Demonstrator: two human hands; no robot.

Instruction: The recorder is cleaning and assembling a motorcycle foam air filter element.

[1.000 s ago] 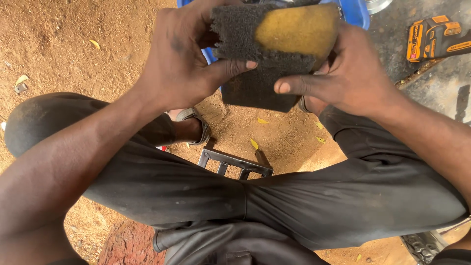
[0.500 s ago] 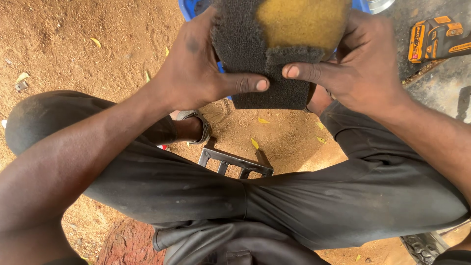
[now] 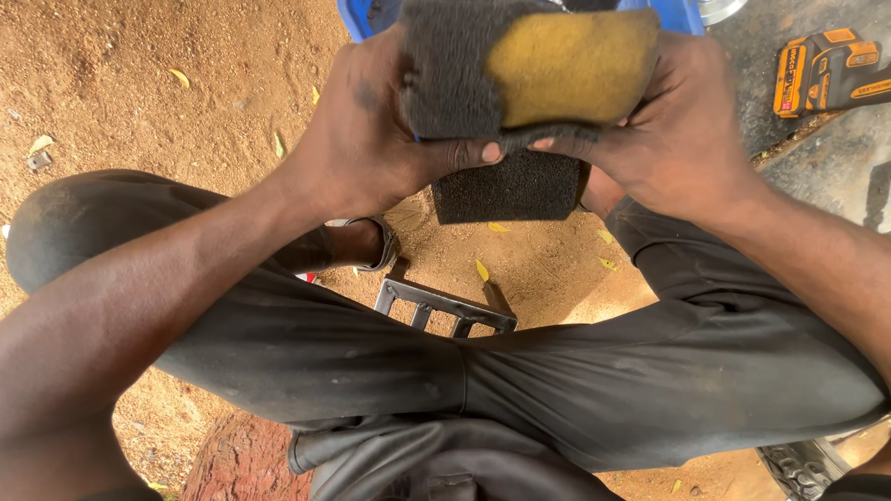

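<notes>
A seated person grips a dark foam pad (image 3: 464, 83) with a yellow core (image 3: 571, 70) in both hands, held above the knees. The left hand (image 3: 371, 130) wraps the pad's left side, fingers curled behind it and thumb (image 3: 464, 153) pressed along its lower edge; the right hand (image 3: 677, 121) clasps the right side, its thumb (image 3: 566, 147) meeting the left one beneath the yellow patch. A flap of the pad (image 3: 509, 190) hangs below the thumbs. Behind the pad sits a blue container (image 3: 357, 14), its contents hidden. On the sandy ground (image 3: 139, 83) lie a metal bracket (image 3: 445, 311) and, at the upper right, a yellow-and-black power tool (image 3: 826, 70).
</notes>
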